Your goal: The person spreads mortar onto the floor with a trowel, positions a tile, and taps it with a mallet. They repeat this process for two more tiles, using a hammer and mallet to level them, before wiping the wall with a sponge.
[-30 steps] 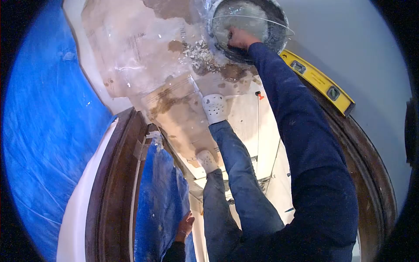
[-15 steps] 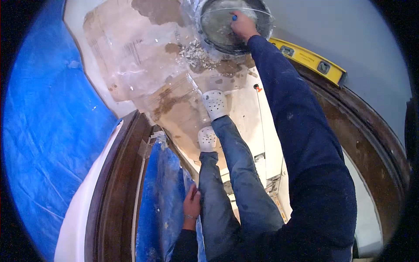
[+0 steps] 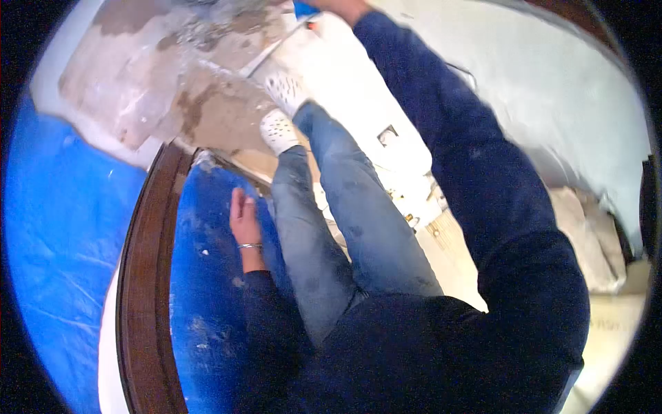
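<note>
My right hand (image 3: 348, 8) is at the top edge, partly cut off and blurred, closed around what appears to be a blue-handled trowel (image 3: 305, 9). A long thin straight edge slants down-left from it toward my shoes. My left hand (image 3: 245, 219), with a bracelet at the wrist, is held over the blue sheet (image 3: 207, 276) beside my left leg. Its fingers are stretched out and nothing shows in them. Whether it touches the sheet I cannot tell.
My white perforated clogs (image 3: 279, 130) stand by stained floor covering (image 3: 207, 114). A dark wooden trim (image 3: 148, 276) runs along the left, with more blue sheeting (image 3: 62, 241) beyond. To the right are a white panel with a square cutout (image 3: 387, 135) and a beige bag-like item (image 3: 586, 238).
The view has swung, leaving the bucket and yellow level out of frame. My right hand has come out of the bucket with the blue-handled trowel. My left hand's fingers now reach forward over the blue sheet.
</note>
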Demonstrator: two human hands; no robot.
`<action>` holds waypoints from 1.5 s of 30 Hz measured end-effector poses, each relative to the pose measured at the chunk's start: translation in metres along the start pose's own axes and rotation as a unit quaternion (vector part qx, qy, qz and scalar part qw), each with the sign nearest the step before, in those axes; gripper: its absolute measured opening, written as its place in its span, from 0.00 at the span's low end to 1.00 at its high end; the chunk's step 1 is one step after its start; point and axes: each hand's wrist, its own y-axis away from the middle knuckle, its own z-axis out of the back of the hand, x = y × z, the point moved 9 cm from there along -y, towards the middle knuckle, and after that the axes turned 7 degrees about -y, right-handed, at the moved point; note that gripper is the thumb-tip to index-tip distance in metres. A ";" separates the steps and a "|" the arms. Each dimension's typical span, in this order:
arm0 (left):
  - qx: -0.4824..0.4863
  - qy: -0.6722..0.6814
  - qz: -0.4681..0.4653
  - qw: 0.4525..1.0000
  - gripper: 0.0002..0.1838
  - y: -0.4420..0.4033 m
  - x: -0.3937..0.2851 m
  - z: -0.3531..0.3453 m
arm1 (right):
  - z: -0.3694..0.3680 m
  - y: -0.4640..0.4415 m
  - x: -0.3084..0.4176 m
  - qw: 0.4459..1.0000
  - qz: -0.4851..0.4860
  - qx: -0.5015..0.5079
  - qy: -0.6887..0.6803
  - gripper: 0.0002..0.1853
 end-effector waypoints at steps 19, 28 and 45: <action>0.064 -0.262 -0.766 0.583 0.27 0.173 -0.297 -0.304 | -0.002 0.775 -0.517 0.687 -0.553 -0.402 -0.245 0.31; 0.043 -0.177 -0.962 0.206 0.27 0.399 -0.177 -0.557 | -0.158 0.849 -0.786 0.455 -0.437 -0.617 -0.470 0.19; 0.004 -0.485 -0.830 0.276 0.37 0.349 -0.182 -0.649 | -0.078 0.933 -1.119 0.279 -0.399 -0.812 -0.320 0.19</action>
